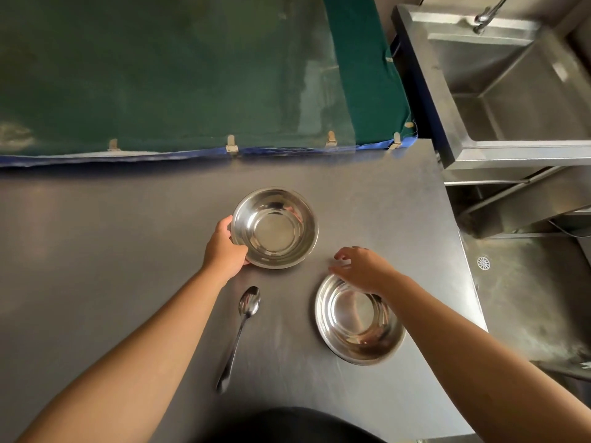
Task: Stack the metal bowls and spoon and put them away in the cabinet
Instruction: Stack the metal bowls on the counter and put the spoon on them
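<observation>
Two shiny metal bowls stand upright on a grey steel counter [128, 244]. The far bowl [275, 228] is in the middle of the counter, and my left hand [224, 247] grips its left rim. The near bowl [358, 321] sits to the right and closer to me. My right hand [361, 266] hovers over its far rim with fingers spread, holding nothing. A metal spoon [241, 327] lies between my arms, bowl end away from me, handle pointing toward me.
A green cloth [160, 75] hangs along the back of the counter, clipped at its lower edge. A steel sink [511, 84] with a tap stands at the right, beyond the counter's right edge. A floor drain [483, 263] shows below it.
</observation>
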